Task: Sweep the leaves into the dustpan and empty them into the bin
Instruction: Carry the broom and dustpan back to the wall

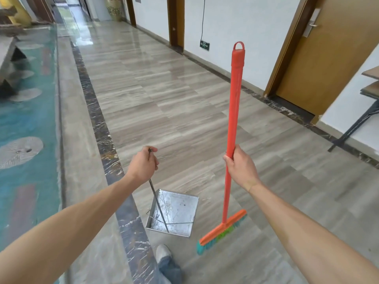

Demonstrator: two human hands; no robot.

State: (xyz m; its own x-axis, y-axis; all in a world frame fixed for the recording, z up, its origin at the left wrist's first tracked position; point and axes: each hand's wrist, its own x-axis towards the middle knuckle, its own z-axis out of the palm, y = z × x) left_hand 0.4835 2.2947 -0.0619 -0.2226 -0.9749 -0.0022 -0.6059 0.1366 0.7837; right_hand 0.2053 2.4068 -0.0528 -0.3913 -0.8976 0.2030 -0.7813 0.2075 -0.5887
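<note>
My left hand (143,163) is closed around the top of a thin metal rod that runs down to a shiny metal dustpan (178,210). The pan hangs low over the tiled floor, and its tray looks empty. My right hand (239,167) grips the orange pole of a broom (233,103), held upright. The broom's orange head with green and teal bristles (222,232) is down at floor level, to the right of the dustpan. No leaves and no bin are in view.
A long corridor of grey striped tiles (164,89) stretches ahead, with a dark marble strip (96,119) along its left. A teal pool with round stepping pads (20,150) lies left. Wooden doors (328,58) line the right wall; a folding table leg (356,124) stands at right. My shoe (163,253) is below.
</note>
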